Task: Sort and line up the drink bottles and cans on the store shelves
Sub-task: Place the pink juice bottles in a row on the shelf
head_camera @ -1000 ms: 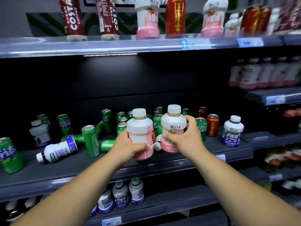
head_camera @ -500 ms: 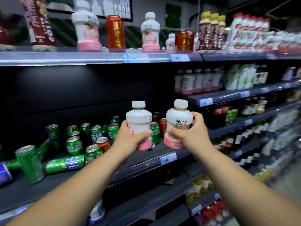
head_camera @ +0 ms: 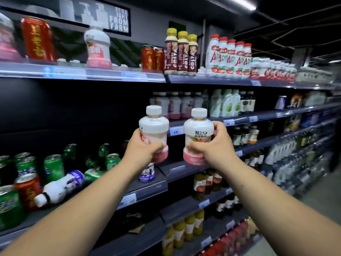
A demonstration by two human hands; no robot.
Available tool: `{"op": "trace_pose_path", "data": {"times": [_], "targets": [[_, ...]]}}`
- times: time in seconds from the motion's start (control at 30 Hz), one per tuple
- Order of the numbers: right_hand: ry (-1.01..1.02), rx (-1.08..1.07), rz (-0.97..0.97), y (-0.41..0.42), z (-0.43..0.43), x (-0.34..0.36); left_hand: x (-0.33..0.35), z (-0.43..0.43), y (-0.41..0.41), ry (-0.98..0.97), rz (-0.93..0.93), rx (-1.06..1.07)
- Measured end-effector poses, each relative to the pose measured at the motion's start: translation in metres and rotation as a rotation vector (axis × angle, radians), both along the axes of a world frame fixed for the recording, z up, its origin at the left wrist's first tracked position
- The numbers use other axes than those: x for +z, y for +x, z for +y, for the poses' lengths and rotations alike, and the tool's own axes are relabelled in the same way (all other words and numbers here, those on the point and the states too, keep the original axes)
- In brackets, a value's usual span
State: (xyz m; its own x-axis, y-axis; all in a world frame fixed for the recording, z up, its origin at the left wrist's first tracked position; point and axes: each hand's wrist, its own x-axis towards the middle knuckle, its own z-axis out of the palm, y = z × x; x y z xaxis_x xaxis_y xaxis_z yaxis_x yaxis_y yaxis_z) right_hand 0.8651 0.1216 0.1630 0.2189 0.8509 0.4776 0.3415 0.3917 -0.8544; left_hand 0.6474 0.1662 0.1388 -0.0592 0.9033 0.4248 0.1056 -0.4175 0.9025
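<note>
Hands: left hand (head_camera: 143, 146) and right hand (head_camera: 215, 145) each hold one pink bottle upright in the air, in front of the shelves.
Fingers: both sets wrapped tight round the lower body of a bottle; left bottle (head_camera: 154, 133), right bottle (head_camera: 197, 137), caps up, just beside each other, not touching.
Goal, as I judge it: the row of like pink bottles (head_camera: 173, 106) on the shelf behind, at its left end.
Doing it well: keep them upright, set one down at a time at the front edge, labels facing out, flush with the row; loosen the grip only once the base sits flat.
Risk: knocking standing neighbours while sliding in.
Left shelf (head_camera: 147, 189): messy; green cans (head_camera: 53, 169), a red can (head_camera: 27, 189), a white bottle (head_camera: 60, 187) on its side near the front edge.
Room: dim store aisle, dark shelving running off to the right, price tags on the edges; far stock blurred.
</note>
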Motion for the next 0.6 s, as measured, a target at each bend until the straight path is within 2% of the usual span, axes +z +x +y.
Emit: {"op": "trace_pose_path", "data": {"times": [0.3, 0.6], "targets": [[-0.024, -0.017, 0.026, 0.058, 0.074, -0.006, 0.012, 0.067, 0.064, 0.120, 0.128, 0.134], [0.044, -0.046, 0.061, 0.091, 0.203, 0.003, 0.034, 0.196, 0.096, 0.203, 0.221, 0.180]]}}
